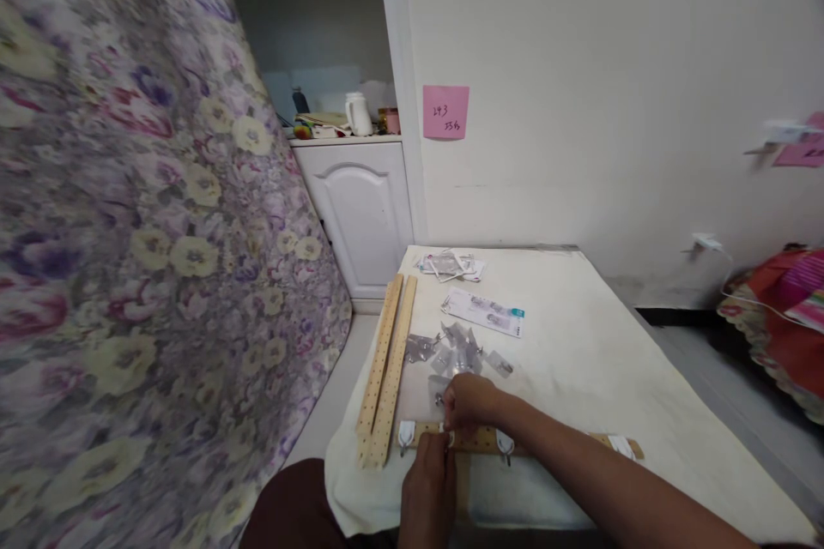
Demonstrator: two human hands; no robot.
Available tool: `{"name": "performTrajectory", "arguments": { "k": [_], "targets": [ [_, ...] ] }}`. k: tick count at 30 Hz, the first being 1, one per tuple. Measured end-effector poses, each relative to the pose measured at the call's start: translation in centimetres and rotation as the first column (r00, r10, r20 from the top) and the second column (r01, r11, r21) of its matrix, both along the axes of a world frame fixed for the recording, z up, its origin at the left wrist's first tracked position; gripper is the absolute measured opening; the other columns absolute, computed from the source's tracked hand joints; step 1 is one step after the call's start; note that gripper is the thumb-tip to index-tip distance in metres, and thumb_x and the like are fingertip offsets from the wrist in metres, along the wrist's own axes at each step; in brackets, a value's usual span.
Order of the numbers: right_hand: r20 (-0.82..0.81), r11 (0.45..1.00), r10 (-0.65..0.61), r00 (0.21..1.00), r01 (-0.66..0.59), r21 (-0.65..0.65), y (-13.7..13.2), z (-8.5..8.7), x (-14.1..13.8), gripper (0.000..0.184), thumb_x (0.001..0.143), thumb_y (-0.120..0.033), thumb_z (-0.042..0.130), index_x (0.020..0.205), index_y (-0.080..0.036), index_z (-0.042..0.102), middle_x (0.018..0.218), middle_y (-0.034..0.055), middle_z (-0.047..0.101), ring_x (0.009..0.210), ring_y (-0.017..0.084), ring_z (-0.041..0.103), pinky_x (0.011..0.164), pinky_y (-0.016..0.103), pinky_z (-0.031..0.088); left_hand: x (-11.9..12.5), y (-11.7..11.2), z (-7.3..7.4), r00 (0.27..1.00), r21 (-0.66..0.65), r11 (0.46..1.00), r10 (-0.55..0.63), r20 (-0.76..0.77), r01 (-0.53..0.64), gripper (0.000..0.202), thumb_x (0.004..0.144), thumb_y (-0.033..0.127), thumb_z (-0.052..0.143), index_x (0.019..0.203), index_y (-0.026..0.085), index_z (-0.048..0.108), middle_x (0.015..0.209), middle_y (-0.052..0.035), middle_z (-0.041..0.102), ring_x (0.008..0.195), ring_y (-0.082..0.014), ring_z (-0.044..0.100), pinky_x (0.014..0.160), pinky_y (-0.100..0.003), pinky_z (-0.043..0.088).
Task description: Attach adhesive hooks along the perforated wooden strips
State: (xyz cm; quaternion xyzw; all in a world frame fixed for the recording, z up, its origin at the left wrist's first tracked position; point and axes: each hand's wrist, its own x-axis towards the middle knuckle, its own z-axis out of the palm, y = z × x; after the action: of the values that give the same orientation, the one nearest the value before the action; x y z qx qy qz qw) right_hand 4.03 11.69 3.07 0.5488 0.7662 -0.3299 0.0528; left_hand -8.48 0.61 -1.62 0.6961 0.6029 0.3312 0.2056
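Note:
A wooden strip with holes [480, 439] lies across the near side of the covered table. White hooks sit along it, one at the left end [407, 431], one near the middle [504, 443] and one at the right end [622, 446]. My left hand [427, 480] is closed at the strip's near edge, its fingertips at another white hook [449, 437]. Just above that hook, my right hand [473, 401] is closed with its fingers pinched downward. Whatever is in the right fingers is hidden. Small clear plastic bags [460, 345] with metal pieces lie beyond the hands.
Two more perforated wooden strips [388, 360] lie lengthwise at the table's left. Farther back are a flat hook package [484, 311] and a pile of packaging [451, 265]. A floral curtain [154, 257] hangs at left; a wall [547, 103] stands behind the table.

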Motion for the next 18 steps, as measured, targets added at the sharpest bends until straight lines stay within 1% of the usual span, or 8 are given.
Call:
{"name": "performTrajectory", "arguments": {
  "k": [4,8,14,18],
  "targets": [
    [0.010,0.999,0.031,0.999,-0.030,-0.042,0.03,0.75,0.03,0.017,0.067,-0.033,0.072,0.080,-0.024,0.076,0.074,0.0009,0.077,0.069,0.015,0.070,0.054,0.016,0.045,-0.05,0.19,0.27,0.999,0.008,1.000,-0.010,-0.040,0.011,0.024,0.089,0.027,0.038,0.093,0.023,0.061,0.088,-0.0061,0.066,0.081,-0.0181,0.065,0.071,-0.027,0.051],
    [0.037,0.998,0.045,0.998,-0.043,-0.050,0.12,0.83,-0.13,0.017,0.068,-0.034,0.071,0.081,-0.024,0.075,0.074,0.0007,0.076,0.071,0.016,0.070,0.057,0.018,0.047,-0.12,0.34,0.70,0.998,-0.008,0.999,-0.044,-0.039,0.044,0.026,0.090,0.026,0.035,0.095,0.023,0.061,0.089,-0.0060,0.067,0.084,-0.0181,0.065,0.072,-0.027,0.051],
    [0.034,0.999,0.039,0.999,-0.038,-0.007,0.21,0.57,-0.46,0.018,0.063,-0.031,0.073,0.079,-0.025,0.075,0.078,0.0015,0.076,0.075,0.018,0.069,0.059,0.020,0.047,-0.46,0.53,0.65,0.996,-0.049,0.995,-0.083,-0.026,0.082,0.027,0.091,0.027,0.035,0.101,0.022,0.059,0.098,-0.0084,0.067,0.093,-0.0205,0.064,0.078,-0.031,0.051],
    [-0.004,0.998,0.000,1.000,0.001,0.061,-0.37,0.03,-0.32,0.017,0.063,-0.026,0.071,0.078,-0.024,0.076,0.077,0.0030,0.076,0.074,0.020,0.069,0.059,0.022,0.047,-0.44,0.38,0.64,0.998,-0.023,0.998,-0.061,0.008,0.061,0.025,0.089,0.028,0.037,0.099,0.023,0.059,0.094,-0.0075,0.067,0.091,-0.0206,0.065,0.077,-0.031,0.052]
  ]
}}
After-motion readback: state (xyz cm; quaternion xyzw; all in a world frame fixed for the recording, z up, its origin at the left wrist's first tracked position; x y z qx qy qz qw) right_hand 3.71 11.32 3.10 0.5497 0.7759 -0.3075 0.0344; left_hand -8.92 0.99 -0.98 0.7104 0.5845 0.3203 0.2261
